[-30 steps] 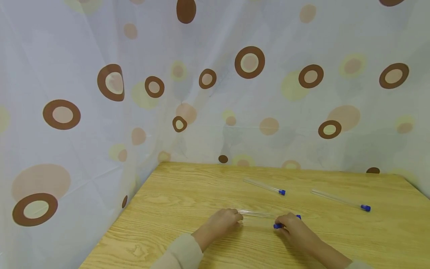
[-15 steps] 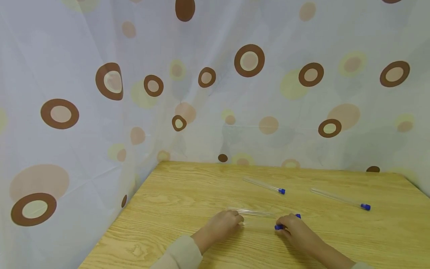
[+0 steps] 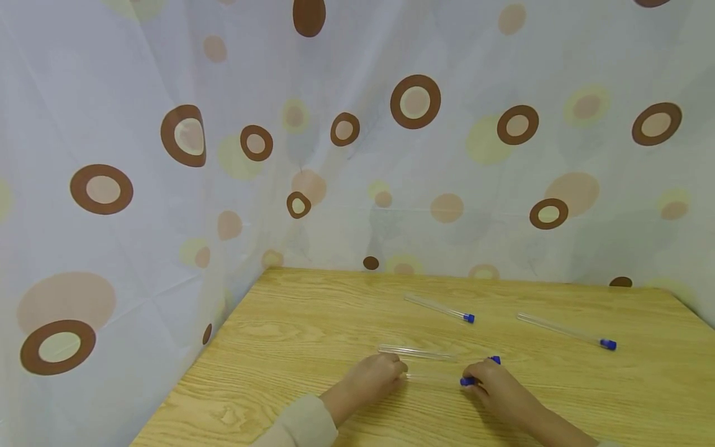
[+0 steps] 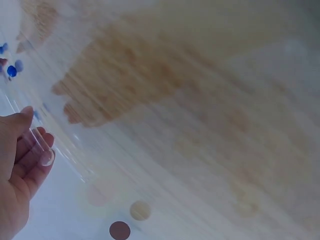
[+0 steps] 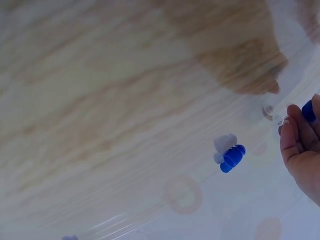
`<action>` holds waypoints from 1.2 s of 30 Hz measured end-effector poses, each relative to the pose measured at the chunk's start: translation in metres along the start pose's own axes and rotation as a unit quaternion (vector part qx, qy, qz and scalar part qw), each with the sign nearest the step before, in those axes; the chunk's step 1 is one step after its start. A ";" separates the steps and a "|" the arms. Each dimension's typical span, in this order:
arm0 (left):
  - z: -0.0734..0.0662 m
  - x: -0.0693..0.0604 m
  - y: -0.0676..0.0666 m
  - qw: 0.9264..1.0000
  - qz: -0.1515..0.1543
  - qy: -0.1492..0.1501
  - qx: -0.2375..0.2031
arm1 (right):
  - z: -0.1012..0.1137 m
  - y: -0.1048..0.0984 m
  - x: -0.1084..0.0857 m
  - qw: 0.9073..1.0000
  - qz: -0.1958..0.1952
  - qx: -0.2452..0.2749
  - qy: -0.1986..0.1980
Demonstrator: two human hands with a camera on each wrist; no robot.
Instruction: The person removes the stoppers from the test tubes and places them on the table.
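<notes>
In the head view my left hand (image 3: 375, 377) pinches one end of a clear test tube (image 3: 430, 377) that points toward my right hand. The left wrist view shows the tube's rounded end (image 4: 47, 157) between thumb and fingers. My right hand (image 3: 503, 392) pinches a blue cap (image 3: 468, 381) at the tube's other end. Whether the cap touches the tube's mouth I cannot tell. Just beyond the hands lies another clear tube (image 3: 416, 352) without a cap. Past my right knuckles a loose blue cap (image 3: 494, 359) shows, partly hidden; the right wrist view shows blue caps (image 5: 233, 156) there.
Two clear tubes with blue caps lie farther back on the wood-grain table (image 3: 279, 323), one in the middle (image 3: 438, 307) and one at the right (image 3: 564, 330). A patterned curtain (image 3: 357, 174) hangs along the back and left edges.
Both hands have shifted slightly nearer and to the right, with the tube and cap. The far uncapped tube's left end now shows clear of my left hand.
</notes>
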State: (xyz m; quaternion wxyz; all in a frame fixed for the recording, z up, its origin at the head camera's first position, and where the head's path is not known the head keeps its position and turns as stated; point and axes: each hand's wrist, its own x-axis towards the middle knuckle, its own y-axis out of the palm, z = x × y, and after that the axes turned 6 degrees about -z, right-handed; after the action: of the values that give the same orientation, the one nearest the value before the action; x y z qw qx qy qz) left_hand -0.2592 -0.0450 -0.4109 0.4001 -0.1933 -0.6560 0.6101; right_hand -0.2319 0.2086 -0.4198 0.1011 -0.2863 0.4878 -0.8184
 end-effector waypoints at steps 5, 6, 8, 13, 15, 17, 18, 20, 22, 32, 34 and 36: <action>-0.002 0.000 0.000 1.000 0.003 -0.001 0.030 | -0.001 -0.001 -0.002 1.000 -0.004 0.019 -0.020; -0.002 0.000 0.000 0.999 0.003 -0.001 0.033 | -0.001 -0.001 -0.002 1.000 -0.001 0.025 -0.019; -0.003 0.000 0.001 0.999 -0.001 0.002 0.049 | -0.002 -0.001 -0.003 0.999 0.008 0.039 -0.020; -0.005 0.001 0.001 0.997 -0.012 0.009 0.078 | -0.006 0.000 -0.004 0.999 0.010 0.040 -0.031; -0.005 0.001 0.001 0.997 -0.017 0.011 0.080 | -0.007 0.000 -0.004 0.999 0.003 0.030 -0.040; -0.005 0.001 0.000 0.996 -0.024 0.015 0.090 | -0.008 0.001 -0.004 0.998 -0.001 0.027 -0.051; -0.006 0.001 0.000 0.995 -0.026 0.017 0.094 | -0.008 0.001 -0.004 0.998 -0.005 0.026 -0.056; -0.006 0.002 -0.001 0.994 -0.031 0.020 0.103 | -0.008 0.001 -0.003 0.997 -0.008 0.030 -0.064; -0.006 0.002 -0.002 0.993 -0.033 0.024 0.109 | -0.009 0.001 -0.003 0.996 -0.017 0.034 -0.078; -0.006 0.001 -0.001 0.994 -0.043 0.031 0.094 | -0.009 0.003 -0.006 0.993 -0.033 0.042 -0.102; -0.007 0.001 -0.001 0.994 -0.043 0.030 0.096 | -0.009 0.003 -0.006 0.994 -0.033 0.040 -0.100; -0.007 0.001 -0.002 0.995 -0.038 0.027 0.093 | -0.009 0.002 -0.007 0.995 -0.027 0.038 -0.091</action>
State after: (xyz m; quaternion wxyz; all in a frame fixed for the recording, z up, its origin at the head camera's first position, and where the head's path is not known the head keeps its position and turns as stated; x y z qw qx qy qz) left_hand -0.2536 -0.0400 -0.4098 0.4567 -0.1461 -0.5922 0.6476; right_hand -0.2317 0.2167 -0.4273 0.1341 -0.3682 0.4370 -0.8096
